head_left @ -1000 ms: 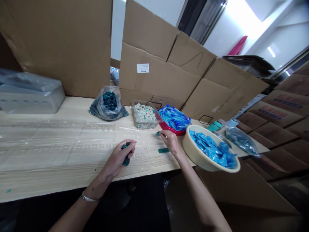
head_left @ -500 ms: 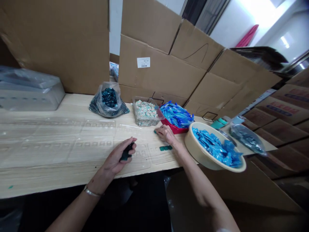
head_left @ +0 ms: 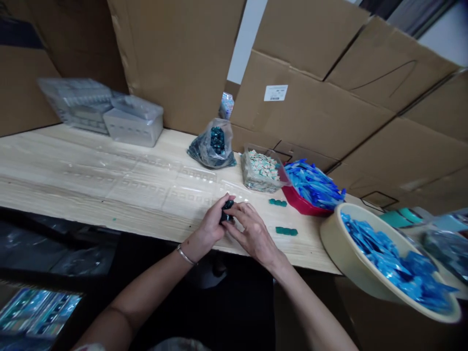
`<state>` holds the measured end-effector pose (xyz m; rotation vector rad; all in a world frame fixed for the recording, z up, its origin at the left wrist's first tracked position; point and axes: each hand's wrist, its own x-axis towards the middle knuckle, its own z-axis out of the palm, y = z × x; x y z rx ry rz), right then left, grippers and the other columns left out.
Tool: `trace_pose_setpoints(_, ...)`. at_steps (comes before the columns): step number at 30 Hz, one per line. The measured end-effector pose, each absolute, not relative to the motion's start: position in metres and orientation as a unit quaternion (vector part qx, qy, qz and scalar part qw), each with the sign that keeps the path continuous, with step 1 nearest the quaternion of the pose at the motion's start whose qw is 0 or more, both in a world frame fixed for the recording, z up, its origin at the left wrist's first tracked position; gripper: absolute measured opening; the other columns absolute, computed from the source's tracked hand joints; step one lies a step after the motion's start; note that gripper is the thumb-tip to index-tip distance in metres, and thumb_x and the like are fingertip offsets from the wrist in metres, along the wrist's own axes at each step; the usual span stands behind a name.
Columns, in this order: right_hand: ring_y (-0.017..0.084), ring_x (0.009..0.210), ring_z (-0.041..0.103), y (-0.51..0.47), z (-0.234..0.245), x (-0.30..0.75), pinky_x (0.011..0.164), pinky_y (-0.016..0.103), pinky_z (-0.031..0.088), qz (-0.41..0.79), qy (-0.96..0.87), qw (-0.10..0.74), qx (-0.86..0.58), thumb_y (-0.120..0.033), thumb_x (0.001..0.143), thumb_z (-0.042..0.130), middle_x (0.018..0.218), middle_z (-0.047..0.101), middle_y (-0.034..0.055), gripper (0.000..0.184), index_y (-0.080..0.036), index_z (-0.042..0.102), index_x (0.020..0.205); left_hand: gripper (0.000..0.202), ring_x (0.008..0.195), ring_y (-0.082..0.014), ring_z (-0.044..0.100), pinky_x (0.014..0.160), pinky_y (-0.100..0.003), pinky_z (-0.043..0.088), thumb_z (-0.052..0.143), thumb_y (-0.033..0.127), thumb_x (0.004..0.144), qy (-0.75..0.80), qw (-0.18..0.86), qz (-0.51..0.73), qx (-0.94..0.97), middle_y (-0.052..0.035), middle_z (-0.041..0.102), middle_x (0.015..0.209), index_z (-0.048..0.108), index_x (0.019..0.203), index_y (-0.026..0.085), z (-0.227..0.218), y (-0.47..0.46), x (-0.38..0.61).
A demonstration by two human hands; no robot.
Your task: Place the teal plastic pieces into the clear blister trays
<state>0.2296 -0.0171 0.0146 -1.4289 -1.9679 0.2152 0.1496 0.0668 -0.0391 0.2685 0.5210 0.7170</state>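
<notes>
Head view: the left hand (head_left: 209, 228) and the right hand (head_left: 254, 235) meet at the near edge of the table (head_left: 91, 180), just above a clear plastic tray (head_left: 186, 197) that lies flat on the wood; between them sits a dark teal piece (head_left: 227, 210), small and mostly covered by both hands. The left fingers (head_left: 218, 208) are curled tight around it from the left; the right fingers (head_left: 242, 213) lie drawn together against its right side, and I cannot tell whether they pinch it or only touch it. Only the top of the piece shows, poking up and away from the person; its long axis is too hidden to tell.

A thin bracelet (head_left: 185, 254) circles the left wrist. Two short green strips lie on the table right of the hands, each with its long axis running left to right: the far strip (head_left: 278, 202) near the red tray (head_left: 302, 204), the near strip (head_left: 286, 231) just beside the right hand.

Behind the hands stand a plastic bag of dark teal pieces (head_left: 214, 144), a clear tub of pale bits (head_left: 261, 171), and the red tray heaped with blue sticks (head_left: 314, 181); a cream bowl (head_left: 340, 243) of blue packets (head_left: 387, 258) overhangs the table's right end. Wrapped grey boxes (head_left: 133, 122) sit far left; cardboard boxes (head_left: 321, 107) wall the back.
</notes>
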Motion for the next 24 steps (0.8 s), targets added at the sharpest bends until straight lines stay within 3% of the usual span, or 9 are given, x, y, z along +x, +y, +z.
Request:
trace_pose_setpoints(2,0.019,0.091,0.054,-0.012,0.010,0.227,0.082,0.035,0.046,0.106,-0.739,0.364,-0.558,-0.022,0.083,0.055,0.094,0.058,0.0071,0.021,-0.022,0.061,0.103,0.022,0.052,-0.0074,0.051,0.044,-0.018,0.036,0.062,0.033,0.073,0.246,0.894,0.346,0.143,0.0017,0.055,0.065,0.057,0.083,0.015,-0.039,0.068,0.148)
trace_pose_setpoints(5,0.016,0.080,0.056,-0.004,0.005,0.236,0.074,0.030,0.047,0.191,-0.668,0.426,-0.580,-0.026,0.080,0.059,0.089,0.060,0.0051,0.015,-0.021,0.064,0.093,0.026,0.049,-0.0073,0.048,0.037,-0.015,0.025,0.062,0.037,0.073,0.207,0.907,0.329,0.160,0.0015,0.052,0.062,0.055,0.086,0.016,-0.036,0.070,0.142)
trace_pose_setpoints(10,0.012,0.064,0.058,0.003,-0.002,0.252,0.065,0.026,0.047,0.341,-0.487,0.552,-0.585,-0.034,0.075,0.065,0.070,0.063,-0.0004,0.020,-0.019,0.064,0.089,0.032,0.048,-0.0038,0.042,0.033,-0.013,0.016,0.063,0.042,0.072,0.205,0.895,0.348,0.191,0.0016,0.050,0.068,0.055,0.088,0.015,-0.028,0.066,0.136)
trace_pose_setpoints(13,0.011,0.062,0.057,0.005,-0.006,0.259,0.062,0.024,0.047,0.335,-0.442,0.591,-0.586,-0.035,0.074,0.066,0.068,0.064,0.0000,0.021,-0.017,0.064,0.085,0.039,0.050,-0.0039,0.042,0.033,-0.012,0.017,0.061,0.049,0.071,0.205,0.860,0.372,0.283,0.0015,0.049,0.070,0.056,0.091,0.016,-0.026,0.061,0.138)
trace_pose_setpoints(17,0.012,0.061,0.057,0.004,-0.010,0.265,0.061,0.025,0.047,0.307,-0.427,0.611,-0.592,-0.036,0.073,0.066,0.067,0.063,0.0010,0.022,-0.016,0.065,0.082,0.041,0.046,-0.0040,0.037,0.033,-0.012,0.020,0.066,0.046,0.069,0.220,0.796,0.382,0.414,0.0038,0.047,0.066,0.052,0.097,0.020,-0.028,0.056,0.142)
trace_pose_setpoints(24,0.012,0.065,0.060,-0.002,-0.012,0.268,0.066,0.026,0.051,0.335,-0.408,0.632,-0.568,-0.036,0.075,0.064,0.074,0.064,0.0015,0.023,-0.018,0.064,0.090,0.036,0.045,-0.0052,0.037,0.034,-0.013,0.020,0.061,0.046,0.072,0.198,0.794,0.344,0.461,0.0045,0.046,0.062,0.052,0.095,0.020,-0.029,0.057,0.141)
